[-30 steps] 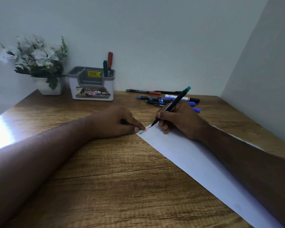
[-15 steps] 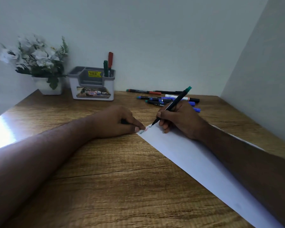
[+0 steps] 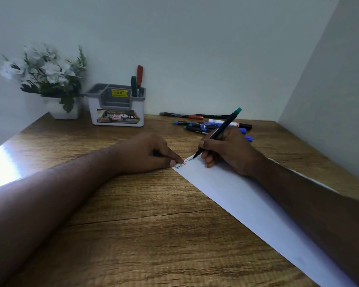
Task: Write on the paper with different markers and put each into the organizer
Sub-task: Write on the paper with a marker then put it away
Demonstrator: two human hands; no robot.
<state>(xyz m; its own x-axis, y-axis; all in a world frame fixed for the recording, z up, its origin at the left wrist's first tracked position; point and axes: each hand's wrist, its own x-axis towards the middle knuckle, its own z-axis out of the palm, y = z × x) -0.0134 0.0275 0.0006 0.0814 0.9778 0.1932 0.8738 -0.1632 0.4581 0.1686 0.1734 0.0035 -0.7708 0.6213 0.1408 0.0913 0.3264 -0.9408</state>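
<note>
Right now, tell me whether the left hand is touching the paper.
Touching. The head view shows the left hand's fingertips pressed on the paper's far corner, beside the writing, with no gap.

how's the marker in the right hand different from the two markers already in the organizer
The black marker with a teal end is gripped by the right hand, slanted, its tip on the white paper sheet. The green-capped marker and red-capped marker stand upright in the grey-and-white desk organizer's right compartment, untouched. The held one looks uncapped; the stored two wear caps. All three are slim markers.
</note>
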